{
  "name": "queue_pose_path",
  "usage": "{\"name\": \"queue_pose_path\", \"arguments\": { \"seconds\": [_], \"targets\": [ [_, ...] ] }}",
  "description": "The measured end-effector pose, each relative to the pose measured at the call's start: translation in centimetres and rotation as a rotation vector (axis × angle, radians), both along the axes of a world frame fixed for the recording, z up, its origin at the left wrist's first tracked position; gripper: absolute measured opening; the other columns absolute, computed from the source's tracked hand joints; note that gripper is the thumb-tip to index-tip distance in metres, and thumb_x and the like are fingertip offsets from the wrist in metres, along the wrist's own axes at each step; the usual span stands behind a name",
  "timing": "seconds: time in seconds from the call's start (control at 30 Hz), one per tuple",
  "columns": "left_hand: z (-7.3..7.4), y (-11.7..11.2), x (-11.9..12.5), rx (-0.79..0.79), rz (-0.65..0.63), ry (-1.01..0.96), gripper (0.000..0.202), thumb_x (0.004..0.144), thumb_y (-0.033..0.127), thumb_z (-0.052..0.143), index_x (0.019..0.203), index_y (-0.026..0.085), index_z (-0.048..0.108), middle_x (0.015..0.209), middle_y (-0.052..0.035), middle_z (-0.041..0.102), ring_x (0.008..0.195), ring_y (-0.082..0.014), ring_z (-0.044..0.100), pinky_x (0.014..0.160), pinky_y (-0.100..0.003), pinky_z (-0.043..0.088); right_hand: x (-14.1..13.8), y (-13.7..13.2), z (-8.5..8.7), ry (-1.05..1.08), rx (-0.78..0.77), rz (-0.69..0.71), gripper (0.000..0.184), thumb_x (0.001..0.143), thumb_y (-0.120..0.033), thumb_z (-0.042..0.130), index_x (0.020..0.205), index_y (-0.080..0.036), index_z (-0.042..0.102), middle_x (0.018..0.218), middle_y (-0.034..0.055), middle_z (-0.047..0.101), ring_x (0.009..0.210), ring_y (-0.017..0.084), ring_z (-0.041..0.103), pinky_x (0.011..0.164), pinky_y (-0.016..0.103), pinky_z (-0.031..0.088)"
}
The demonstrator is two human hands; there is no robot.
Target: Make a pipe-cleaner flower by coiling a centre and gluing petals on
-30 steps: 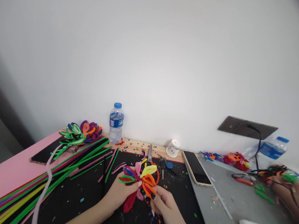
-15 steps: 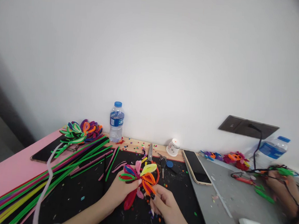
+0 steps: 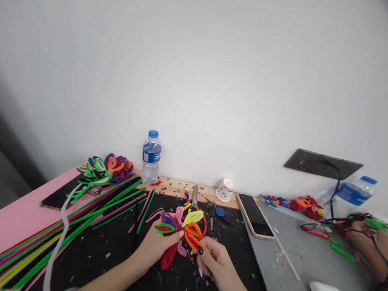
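Between my hands is a pipe-cleaner flower (image 3: 192, 229) with looped petals in yellow, orange, red, pink, blue and green. My left hand (image 3: 155, 249) grips it from the left, thumb near its centre and the other fingers hidden behind the petals. On the right, my right hand (image 3: 214, 260) pinches the tip of a lower orange petal between thumb and index finger. Scissors (image 3: 195, 196) with orange handles lie just behind the flower, partly covered by it. Keys (image 3: 211, 212) with a blue tag rest beside them.
Loose pipe cleaners (image 3: 69, 230) spread over the left side. Finished flowers (image 3: 106, 169) lie at the back left, near a water bottle (image 3: 151, 158). A paper cup (image 3: 224, 190) and a phone (image 3: 255, 216) are right of centre. A co-worker's hand (image 3: 363, 233) works at the far right.
My right hand has shifted slightly right along the orange petal, which now sticks out a little more. My left hand keeps its hold on the flower.
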State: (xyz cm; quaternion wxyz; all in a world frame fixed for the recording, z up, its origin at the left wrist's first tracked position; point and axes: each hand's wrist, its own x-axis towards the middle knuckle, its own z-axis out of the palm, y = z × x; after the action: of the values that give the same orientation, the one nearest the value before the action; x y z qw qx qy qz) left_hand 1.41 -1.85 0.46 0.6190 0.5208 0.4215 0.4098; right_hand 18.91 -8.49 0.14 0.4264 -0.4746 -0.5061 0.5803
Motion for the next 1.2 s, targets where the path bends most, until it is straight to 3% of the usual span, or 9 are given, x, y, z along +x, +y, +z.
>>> {"name": "queue_pose_path", "arguments": {
  "seconds": [0.7, 1.2],
  "targets": [
    [-0.54, 0.23, -0.14, 0.035, 0.013, 0.067, 0.017, 0.066, 0.028, 0.068, 0.074, 0.014, 0.063, 0.075, -0.0054, 0.071, 0.075, -0.0231, 0.066, 0.073, -0.032, 0.052, 0.08, 0.02, 0.24, -0.03, -0.014, -0.009, 0.037, 0.081, -0.051, 0.049, 0.073, -0.015, 0.051, 0.047, -0.0057, 0.047, 0.035, 0.004, 0.027, 0.034, 0.017, 0.016],
    [-0.71, 0.38, -0.09, 0.005, 0.004, 0.0, 0.025, 0.064, 0.031, 0.071, 0.081, 0.014, 0.064, 0.076, -0.0043, 0.071, 0.078, -0.0237, 0.066, 0.071, -0.031, 0.053, 0.02, -0.08, 0.54, -0.086, -0.019, 0.032, 0.043, 0.079, -0.057, 0.048, 0.073, -0.015, 0.051, 0.046, -0.0069, 0.043, 0.037, 0.005, 0.026, 0.036, 0.017, 0.017]
  ]
}}
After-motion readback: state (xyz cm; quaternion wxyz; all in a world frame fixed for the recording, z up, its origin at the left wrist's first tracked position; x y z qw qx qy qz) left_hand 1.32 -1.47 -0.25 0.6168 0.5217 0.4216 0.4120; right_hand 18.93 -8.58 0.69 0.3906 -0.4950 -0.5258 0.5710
